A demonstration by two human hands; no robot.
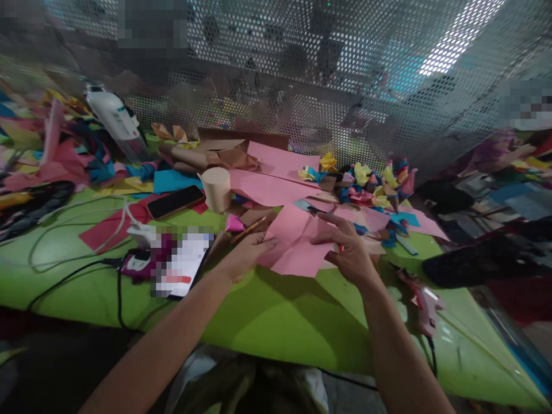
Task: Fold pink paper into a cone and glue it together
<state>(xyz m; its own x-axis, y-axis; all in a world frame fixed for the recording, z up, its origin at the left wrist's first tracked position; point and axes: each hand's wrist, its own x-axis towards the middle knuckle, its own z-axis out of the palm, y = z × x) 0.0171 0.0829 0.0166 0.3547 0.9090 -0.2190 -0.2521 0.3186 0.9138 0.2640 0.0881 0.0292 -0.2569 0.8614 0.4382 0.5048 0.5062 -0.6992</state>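
Note:
A creased pink paper sheet (pixel 297 238) lies on the green table (pixel 276 316) in front of me. My left hand (pixel 245 253) rests flat on the sheet's left edge, fingers stretched out. My right hand (pixel 349 247) presses on the sheet's right side with its fingers spread over the paper. A pencil (pixel 248 230) lies just beyond my left hand. More pink sheets (pixel 276 172) are spread behind.
A paper cone (pixel 217 188), a dark phone (pixel 176 201), a white charger with cables (pixel 140 233) and a blurred-out device sit to the left. Small colourful folded paper pieces (pixel 371 184) are heaped at the back right. A pink glue gun (pixel 425 307) lies at right. Perforated metal screen behind.

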